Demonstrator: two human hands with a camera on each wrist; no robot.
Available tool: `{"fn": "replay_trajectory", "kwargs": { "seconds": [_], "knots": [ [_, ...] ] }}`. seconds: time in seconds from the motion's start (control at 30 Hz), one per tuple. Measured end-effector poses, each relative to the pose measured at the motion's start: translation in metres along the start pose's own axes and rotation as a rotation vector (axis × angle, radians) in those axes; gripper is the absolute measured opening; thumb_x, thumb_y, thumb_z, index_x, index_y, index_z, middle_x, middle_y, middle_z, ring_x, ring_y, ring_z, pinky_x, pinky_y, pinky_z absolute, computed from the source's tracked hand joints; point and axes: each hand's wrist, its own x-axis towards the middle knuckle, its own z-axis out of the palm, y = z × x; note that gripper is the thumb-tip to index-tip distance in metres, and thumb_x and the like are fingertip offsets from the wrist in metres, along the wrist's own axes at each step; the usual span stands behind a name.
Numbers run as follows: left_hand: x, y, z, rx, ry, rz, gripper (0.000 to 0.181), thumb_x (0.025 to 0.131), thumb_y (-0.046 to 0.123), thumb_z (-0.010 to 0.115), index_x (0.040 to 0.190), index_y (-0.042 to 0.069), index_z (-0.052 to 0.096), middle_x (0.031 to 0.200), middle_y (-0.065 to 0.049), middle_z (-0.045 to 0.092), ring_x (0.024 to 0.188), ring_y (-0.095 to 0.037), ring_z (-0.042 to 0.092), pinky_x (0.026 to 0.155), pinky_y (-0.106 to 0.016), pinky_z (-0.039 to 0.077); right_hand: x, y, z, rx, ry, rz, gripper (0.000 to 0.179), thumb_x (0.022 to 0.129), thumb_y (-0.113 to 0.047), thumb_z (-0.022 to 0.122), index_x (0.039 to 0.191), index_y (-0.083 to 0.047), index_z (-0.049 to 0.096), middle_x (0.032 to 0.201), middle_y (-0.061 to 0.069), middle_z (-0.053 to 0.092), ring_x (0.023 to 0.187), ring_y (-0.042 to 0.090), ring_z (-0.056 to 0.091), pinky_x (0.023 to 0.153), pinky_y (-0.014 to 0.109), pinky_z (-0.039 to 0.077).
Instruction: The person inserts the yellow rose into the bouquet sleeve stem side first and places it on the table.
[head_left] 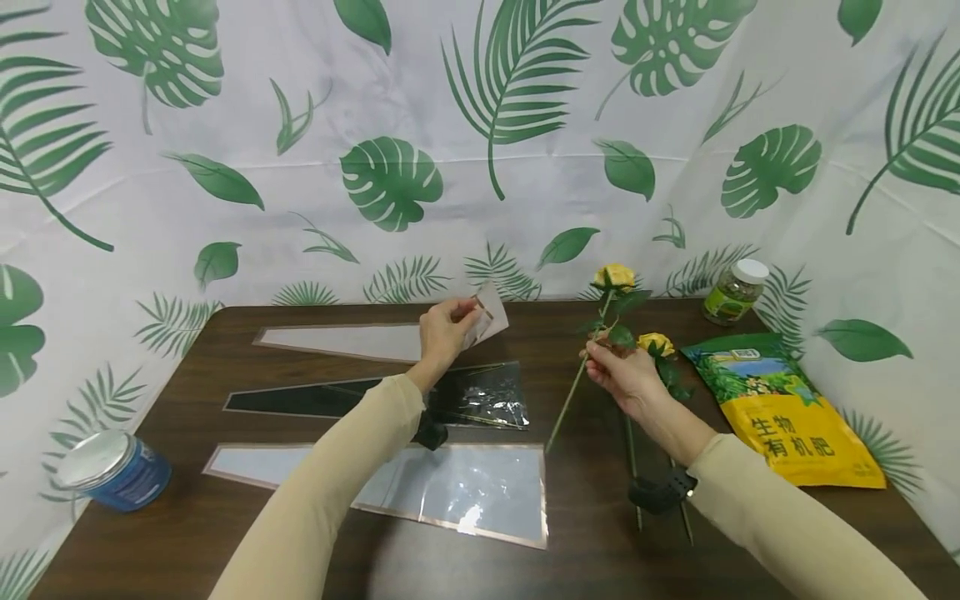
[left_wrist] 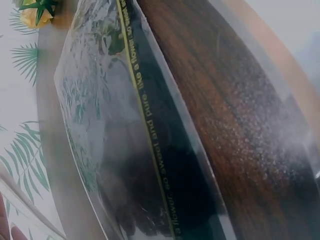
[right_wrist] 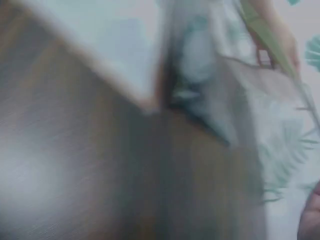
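In the head view my left hand pinches the wide end of a tapered white flower sleeve, lifting that end off the table. My right hand holds a yellow rose by its green stem, bloom up and stem slanting down to the left. Beneath my left forearm lies a black flower sleeve with a clear front; gold lettering shows on this black sleeve in the left wrist view. Another white sleeve lies nearer. The right wrist view is blurred, with the rose stem crossing its top right.
A second yellow rose lies under my right arm, with two stems visible there. Farther right are a yellow and green fertilizer bag and a white-lidded jar. A blue can stands at the left edge of the brown table.
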Motion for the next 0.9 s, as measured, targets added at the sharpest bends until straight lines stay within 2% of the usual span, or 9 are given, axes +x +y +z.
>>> {"fn": "replay_trajectory", "kwargs": {
  "seconds": [0.1, 0.23, 0.33, 0.4, 0.47, 0.57, 0.7, 0.87, 0.9],
  "knots": [
    [-0.001, 0.002, 0.001, -0.003, -0.005, 0.031, 0.018, 0.081, 0.019, 0.074, 0.095, 0.008, 0.074, 0.090, -0.007, 0.074, 0.085, -0.020, 0.070, 0.078, -0.036, 0.051, 0.009, -0.017, 0.007, 0.174, 0.070, -0.086, 0.009, 0.094, -0.008, 0.055, 0.101, -0.011, 0.051, 0.073, -0.001, 0.067, 0.060, 0.006, 0.062, 0.059, 0.017, 0.051],
    [-0.004, 0.002, 0.002, 0.002, -0.026, 0.042, 0.019, 0.081, 0.019, 0.074, 0.097, 0.008, 0.074, 0.091, -0.006, 0.074, 0.085, -0.019, 0.070, 0.077, -0.035, 0.051, 0.026, -0.032, 0.017, 0.376, 0.227, -0.197, 0.009, 0.092, -0.007, 0.056, 0.100, -0.010, 0.052, 0.073, 0.001, 0.065, 0.061, 0.010, 0.061, 0.058, 0.018, 0.052],
    [-0.006, 0.003, 0.002, 0.003, -0.043, 0.057, 0.020, 0.081, 0.019, 0.073, 0.099, 0.008, 0.074, 0.092, -0.006, 0.074, 0.086, -0.018, 0.070, 0.079, -0.035, 0.051, 0.037, -0.037, 0.025, 0.479, 0.349, -0.236, 0.030, 0.091, -0.008, 0.058, 0.118, -0.013, 0.048, 0.079, 0.003, 0.061, 0.065, 0.012, 0.061, 0.060, 0.019, 0.053],
    [-0.007, 0.005, 0.001, -0.005, -0.049, 0.079, 0.021, 0.081, 0.019, 0.073, 0.100, 0.008, 0.074, 0.093, -0.007, 0.074, 0.087, -0.019, 0.070, 0.080, -0.035, 0.052, 0.043, -0.038, 0.029, 0.520, 0.396, -0.236, 0.053, 0.090, -0.010, 0.059, 0.137, -0.019, 0.036, 0.086, 0.003, 0.057, 0.068, 0.012, 0.060, 0.063, 0.018, 0.053],
    [-0.009, 0.006, 0.000, -0.018, -0.054, 0.098, 0.021, 0.081, 0.018, 0.073, 0.100, 0.007, 0.073, 0.093, -0.007, 0.074, 0.087, -0.020, 0.070, 0.080, -0.036, 0.052, 0.047, -0.036, 0.033, 0.527, 0.428, -0.242, 0.071, 0.090, -0.011, 0.059, 0.148, -0.024, 0.020, 0.092, 0.003, 0.056, 0.070, 0.012, 0.060, 0.065, 0.017, 0.053],
    [-0.010, 0.008, 0.000, -0.019, -0.062, 0.119, 0.020, 0.082, 0.017, 0.073, 0.099, 0.007, 0.073, 0.093, -0.007, 0.073, 0.087, -0.020, 0.070, 0.079, -0.035, 0.054, 0.051, -0.030, 0.039, 0.514, 0.439, -0.257, 0.082, 0.090, -0.011, 0.059, 0.151, -0.027, 0.006, 0.092, 0.003, 0.055, 0.068, 0.011, 0.061, 0.065, 0.017, 0.053],
    [-0.010, 0.010, -0.001, 0.003, -0.061, 0.134, 0.019, 0.082, 0.018, 0.073, 0.097, 0.007, 0.073, 0.092, -0.006, 0.074, 0.086, -0.019, 0.070, 0.076, -0.033, 0.055, 0.057, -0.018, 0.047, 0.446, 0.426, -0.302, 0.077, 0.091, -0.010, 0.058, 0.151, -0.022, 0.012, 0.087, 0.004, 0.059, 0.065, 0.011, 0.062, 0.065, 0.018, 0.053],
    [-0.011, 0.013, 0.000, 0.003, -0.051, 0.142, 0.020, 0.081, 0.020, 0.073, 0.097, 0.008, 0.074, 0.091, -0.006, 0.074, 0.085, -0.019, 0.070, 0.075, -0.034, 0.054, 0.062, 0.001, 0.056, 0.308, 0.416, -0.335, 0.071, 0.093, -0.011, 0.056, 0.150, -0.017, 0.015, 0.084, 0.001, 0.059, 0.067, 0.009, 0.062, 0.073, 0.020, 0.054],
    [-0.011, 0.013, 0.000, 0.001, -0.050, 0.142, 0.020, 0.081, 0.020, 0.073, 0.097, 0.008, 0.074, 0.091, -0.006, 0.074, 0.085, -0.019, 0.070, 0.075, -0.035, 0.054, 0.063, 0.005, 0.057, 0.275, 0.416, -0.346, 0.065, 0.093, -0.011, 0.056, 0.148, -0.014, 0.021, 0.083, 0.001, 0.058, 0.068, 0.009, 0.062, 0.074, 0.021, 0.054]
  ]
}}
